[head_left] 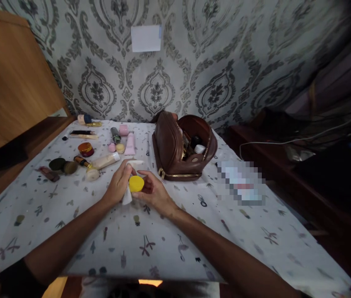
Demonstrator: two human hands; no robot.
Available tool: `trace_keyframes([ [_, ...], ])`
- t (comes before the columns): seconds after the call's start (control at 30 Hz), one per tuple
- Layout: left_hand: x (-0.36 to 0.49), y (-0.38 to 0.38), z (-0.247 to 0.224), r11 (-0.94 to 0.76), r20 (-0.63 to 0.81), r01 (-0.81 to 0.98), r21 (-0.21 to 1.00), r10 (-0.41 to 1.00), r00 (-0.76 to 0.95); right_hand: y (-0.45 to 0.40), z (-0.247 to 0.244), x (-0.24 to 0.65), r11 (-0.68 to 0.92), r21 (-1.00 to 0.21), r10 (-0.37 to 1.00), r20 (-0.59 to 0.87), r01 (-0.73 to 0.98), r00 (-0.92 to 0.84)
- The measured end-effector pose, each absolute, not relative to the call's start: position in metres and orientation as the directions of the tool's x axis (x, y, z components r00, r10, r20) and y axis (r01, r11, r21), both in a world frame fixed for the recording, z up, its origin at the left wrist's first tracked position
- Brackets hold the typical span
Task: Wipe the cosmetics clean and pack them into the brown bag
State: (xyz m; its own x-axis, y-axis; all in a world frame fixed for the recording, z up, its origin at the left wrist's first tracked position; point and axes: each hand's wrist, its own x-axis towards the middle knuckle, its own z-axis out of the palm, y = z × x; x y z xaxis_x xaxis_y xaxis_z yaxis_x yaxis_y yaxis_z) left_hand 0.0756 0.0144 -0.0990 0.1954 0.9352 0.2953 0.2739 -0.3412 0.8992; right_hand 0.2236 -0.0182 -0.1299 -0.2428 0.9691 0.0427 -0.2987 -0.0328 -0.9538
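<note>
My right hand (155, 192) holds a small round container with a yellow lid (136, 183) between thumb and fingers, above the table. My left hand (118, 184) is closed on a white wipe (127, 197), which hangs below the fingers and lies against the container's left side. Just behind my hands lies a cream-coloured tube with a white cap (105, 161). To the right of them stands an open brown cosmetic bag (175, 151) with a gold zip. Inside it are several items, including a white-lidded one (199, 149).
Cosmetics spread over the table's left side: a pink tube (130, 144), an amber jar (85, 149), brushes (84, 135) and a round brush head (70, 167). A blurred-out flat object (242, 183) lies at the right. A wooden cabinet (17, 70) borders the left, a patterned wall the back.
</note>
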Motion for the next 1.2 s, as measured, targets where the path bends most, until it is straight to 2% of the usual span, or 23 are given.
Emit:
trace_keyframes([
  [0.13,0.075,0.012,-0.103,-0.326,0.255,0.195,0.925,0.913,0.319,-0.016,-0.127,0.226,-0.08,-0.913,0.984,-0.008,-0.399,-0.179],
  [0.23,0.074,0.012,-0.11,-0.379,0.281,0.192,0.905,0.873,0.399,-0.016,-0.124,0.228,-0.112,-0.864,0.988,-0.046,-0.491,-0.144],
  [0.3,0.073,0.014,-0.114,-0.48,0.349,0.236,0.845,0.829,0.437,-0.017,-0.121,0.229,-0.137,-0.825,0.988,-0.071,-0.548,-0.139],
  [0.4,0.071,0.017,-0.117,-0.652,0.456,0.308,0.693,0.727,0.513,-0.017,-0.118,0.23,-0.178,-0.785,0.979,-0.082,-0.594,-0.184],
  [0.53,0.069,0.018,-0.112,-0.736,0.483,0.345,0.582,0.654,0.582,-0.017,-0.118,0.231,-0.194,-0.77,0.969,-0.056,-0.608,-0.239],
  [0.8,0.067,0.013,-0.103,-0.784,0.568,0.317,0.534,0.611,0.552,-0.018,-0.123,0.227,-0.236,-0.79,0.946,-0.056,-0.565,-0.318],
  [1.03,0.071,0.006,-0.091,-0.712,0.56,0.42,0.562,0.702,0.441,-0.022,-0.117,0.223,-0.245,-0.809,0.941,-0.067,-0.534,-0.331],
  [1.2,0.074,0.005,-0.085,-0.668,0.548,0.487,0.563,0.742,0.385,-0.02,-0.125,0.221,-0.193,-0.904,0.955,-0.083,-0.382,-0.286],
])
